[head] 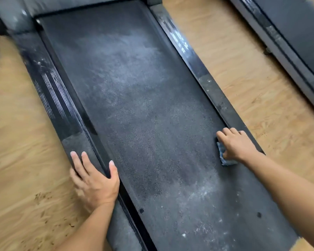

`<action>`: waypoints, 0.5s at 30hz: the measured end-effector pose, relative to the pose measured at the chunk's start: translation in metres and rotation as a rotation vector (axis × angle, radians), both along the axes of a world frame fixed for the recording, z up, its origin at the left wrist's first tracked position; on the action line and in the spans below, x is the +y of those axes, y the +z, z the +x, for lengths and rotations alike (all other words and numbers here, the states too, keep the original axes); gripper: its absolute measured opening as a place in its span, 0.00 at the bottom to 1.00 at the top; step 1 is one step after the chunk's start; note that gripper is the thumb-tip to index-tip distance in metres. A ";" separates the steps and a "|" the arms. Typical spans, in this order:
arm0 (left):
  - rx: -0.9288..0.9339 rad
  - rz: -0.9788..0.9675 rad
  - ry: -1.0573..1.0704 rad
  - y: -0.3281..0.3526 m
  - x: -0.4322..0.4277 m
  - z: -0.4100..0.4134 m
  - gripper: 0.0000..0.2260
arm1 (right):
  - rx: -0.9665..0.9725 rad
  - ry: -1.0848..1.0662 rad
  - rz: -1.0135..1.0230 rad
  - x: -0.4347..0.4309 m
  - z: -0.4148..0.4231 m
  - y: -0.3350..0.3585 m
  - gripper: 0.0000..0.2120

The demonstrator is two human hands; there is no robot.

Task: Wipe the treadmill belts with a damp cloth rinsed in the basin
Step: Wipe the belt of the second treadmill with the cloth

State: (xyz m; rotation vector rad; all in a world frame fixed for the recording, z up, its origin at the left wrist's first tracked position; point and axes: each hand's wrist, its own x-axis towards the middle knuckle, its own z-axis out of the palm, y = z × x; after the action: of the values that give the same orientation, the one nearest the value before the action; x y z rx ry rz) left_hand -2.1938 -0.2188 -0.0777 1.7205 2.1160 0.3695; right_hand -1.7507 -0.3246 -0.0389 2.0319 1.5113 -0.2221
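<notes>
Right hand [237, 145] presses blue cloth [223, 156] flat on dusty belt [143, 115], right edge; left hand [94, 180] spread, resting on left rail [76, 142].

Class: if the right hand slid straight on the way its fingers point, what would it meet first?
Probably only the dusty belt: the right hand, pressing the cloth, points across it; nothing blocks it before the left side rail.
</notes>
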 end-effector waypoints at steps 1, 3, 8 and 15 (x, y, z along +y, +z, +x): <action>-0.006 -0.015 0.002 0.001 0.000 0.000 0.38 | -0.008 -0.041 -0.013 0.000 -0.005 0.003 0.26; -0.005 -0.021 -0.007 0.003 -0.001 -0.002 0.40 | -0.002 -0.104 0.009 -0.008 -0.013 0.003 0.22; 0.024 0.012 -0.005 -0.004 -0.002 -0.002 0.39 | 0.049 -0.037 0.001 -0.003 -0.009 0.007 0.18; 0.090 0.071 0.001 -0.008 -0.001 0.002 0.32 | 0.200 0.062 -0.141 0.016 -0.002 0.014 0.10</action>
State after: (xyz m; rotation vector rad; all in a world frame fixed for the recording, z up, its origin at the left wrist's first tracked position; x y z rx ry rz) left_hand -2.1921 -0.2198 -0.0853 1.8073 2.1911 0.3785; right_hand -1.7525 -0.3086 -0.0254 1.8942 1.6265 -0.5060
